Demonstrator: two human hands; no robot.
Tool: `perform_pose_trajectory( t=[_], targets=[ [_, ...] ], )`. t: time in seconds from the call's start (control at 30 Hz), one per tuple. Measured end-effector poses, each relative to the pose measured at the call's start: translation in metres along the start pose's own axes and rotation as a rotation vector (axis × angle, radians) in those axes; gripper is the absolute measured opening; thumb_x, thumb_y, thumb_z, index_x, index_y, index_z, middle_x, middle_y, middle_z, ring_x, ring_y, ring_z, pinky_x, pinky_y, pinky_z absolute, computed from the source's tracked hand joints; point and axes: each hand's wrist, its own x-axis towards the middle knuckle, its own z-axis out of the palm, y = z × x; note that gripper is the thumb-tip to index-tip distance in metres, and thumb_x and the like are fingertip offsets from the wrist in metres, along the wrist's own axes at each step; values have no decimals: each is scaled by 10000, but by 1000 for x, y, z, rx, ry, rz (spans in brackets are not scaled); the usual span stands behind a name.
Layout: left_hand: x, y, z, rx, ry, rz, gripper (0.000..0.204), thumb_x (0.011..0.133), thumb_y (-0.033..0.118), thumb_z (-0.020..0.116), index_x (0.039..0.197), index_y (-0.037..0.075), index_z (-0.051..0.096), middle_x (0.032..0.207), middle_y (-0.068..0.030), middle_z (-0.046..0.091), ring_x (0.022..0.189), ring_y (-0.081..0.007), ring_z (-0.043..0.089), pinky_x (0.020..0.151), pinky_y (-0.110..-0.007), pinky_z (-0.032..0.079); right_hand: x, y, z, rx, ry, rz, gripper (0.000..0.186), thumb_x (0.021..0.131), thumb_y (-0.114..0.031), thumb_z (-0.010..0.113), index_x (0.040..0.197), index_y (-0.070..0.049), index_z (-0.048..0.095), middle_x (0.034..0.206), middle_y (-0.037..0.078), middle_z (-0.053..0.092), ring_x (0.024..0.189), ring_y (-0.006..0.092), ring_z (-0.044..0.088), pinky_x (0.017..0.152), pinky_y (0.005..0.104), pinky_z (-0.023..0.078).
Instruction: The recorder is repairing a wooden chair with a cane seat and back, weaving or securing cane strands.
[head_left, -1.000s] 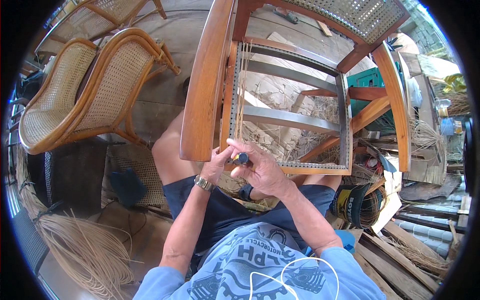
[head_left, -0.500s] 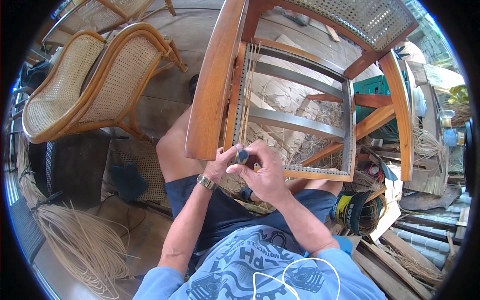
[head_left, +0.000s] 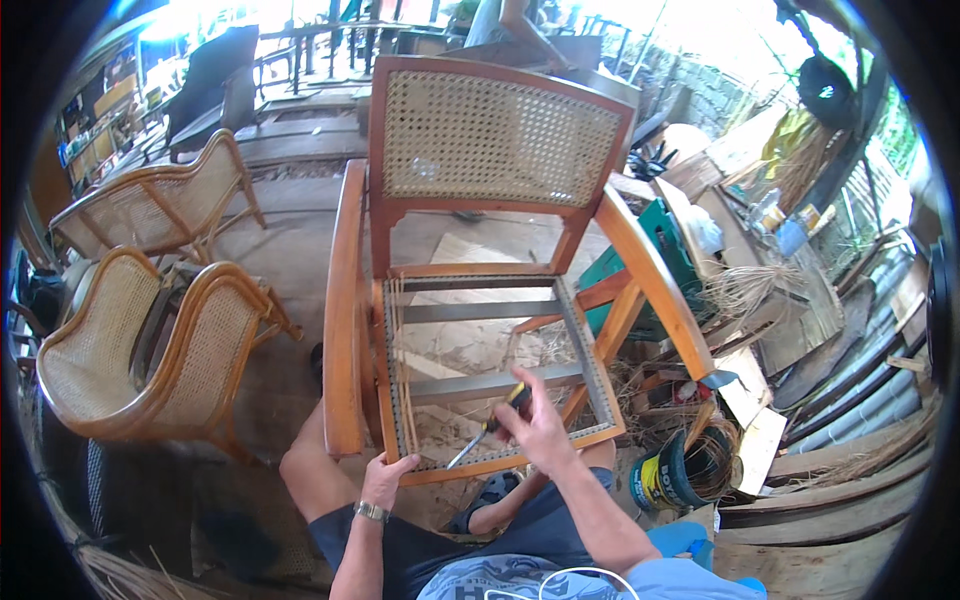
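A wooden armchair with a woven cane back (head_left: 490, 135) stands in front of me. Its open seat frame (head_left: 520, 462) is lined with small holes, and a few cane strands (head_left: 402, 370) run front to back along the left side. My left hand (head_left: 383, 480) grips the frame's front left corner, thumb on top. In my right hand (head_left: 542, 437), over the front part of the seat, is a screwdriver (head_left: 490, 428) with a black and yellow handle. Its shaft slants down and left, with the tip close to the front rail; whether they touch I cannot tell.
Two rattan seats (head_left: 205, 350) (head_left: 170, 205) stand at the left. To the right of my legs a dark bucket (head_left: 655, 480) holds coiled cane. A green crate (head_left: 660, 245) sits behind the right armrest, with planks (head_left: 820, 520) and loose cane farther right.
My hands, earlier together at the screwdriver, have come apart. The right has carried the screwdriver rightward; the left has settled on the frame's corner. The view has tilted up.
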Motion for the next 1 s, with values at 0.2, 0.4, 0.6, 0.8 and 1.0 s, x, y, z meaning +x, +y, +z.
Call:
perform_pose_trajectory(
  t=[0.2,0.4,0.6,0.8,1.0],
  targets=[
    [-5,5,5,54,41,87,333,777,124,832,1046,0,679,909,-4,680,775,-76,616,704,-234,504,-65,33,-9,106,46,104,628,939,-56,639,1434,-30,254,844,58,587,685,112,604,601,253,506],
    [-5,0,-2,206,54,122,301,845,212,786,1023,-9,687,905,-6,685,793,-65,604,706,-231,492,-64,17,-9,-101,82,32,650,908,-28,663,1431,-51,279,873,56,586,700,111,600,619,248,500],
    [9,-11,0,-93,43,57,463,987,423,564,1152,1,657,1090,-39,670,1005,-127,609,895,-285,456,-39,20,10,-209,158,-170,651,899,-17,678,1432,-27,304,1136,112,553,865,101,589,712,253,515],
    [10,-10,9,-432,-30,-152,606,942,476,600,1354,36,542,1379,-71,540,1257,-182,504,1024,-354,415,-33,52,19,-225,73,-142,544,929,-45,654,1359,-51,321,952,82,608,722,101,592,651,221,510],
    [11,-1,7,-210,33,-253,561,906,544,616,1287,134,586,1131,-5,661,1032,-133,612,892,-396,465,-30,78,37,-151,31,-196,498,938,-34,631,1313,-30,304,976,106,584,826,122,621,724,238,520]
  ],
)
